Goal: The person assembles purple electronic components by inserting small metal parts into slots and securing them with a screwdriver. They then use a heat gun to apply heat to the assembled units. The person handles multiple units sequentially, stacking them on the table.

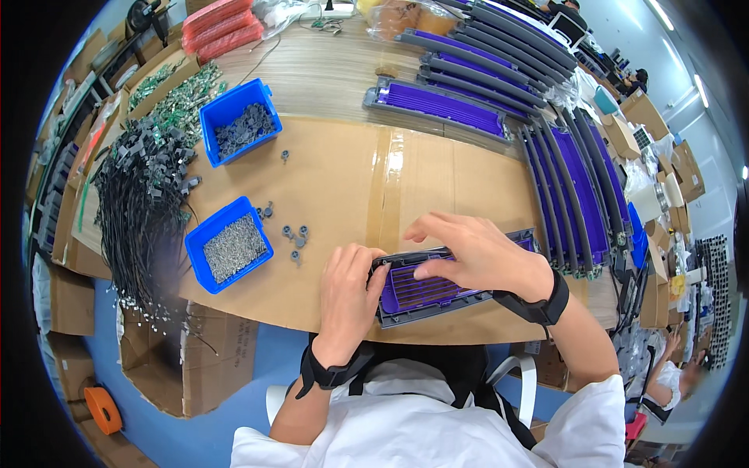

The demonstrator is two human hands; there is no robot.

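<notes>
A long panel with a dark grey frame and a purple slatted grille point(421, 290) lies near the front edge of the cardboard sheet point(328, 179). My left hand point(346, 292) is closed around the panel's left end, thumb and fingers at its corner. Over the middle of the panel hovers my right hand point(476, 253), with thumb and index finger apart. Its thumb is close to the slats; whether it touches them I cannot tell. Left of the panel are several small grey plastic parts point(296, 242). Small metal pieces fill one blue bin point(199, 269); grey plastic parts fill another blue bin point(209, 117).
Several purple and grey panels point(437, 105) stand in rows at the back and right. At the left hang bundled black cables point(129, 226), with green circuit boards point(183, 101) behind. Red bubble-wrapped packs point(222, 31) lie at the back. An open carton point(211, 363) stands on the floor.
</notes>
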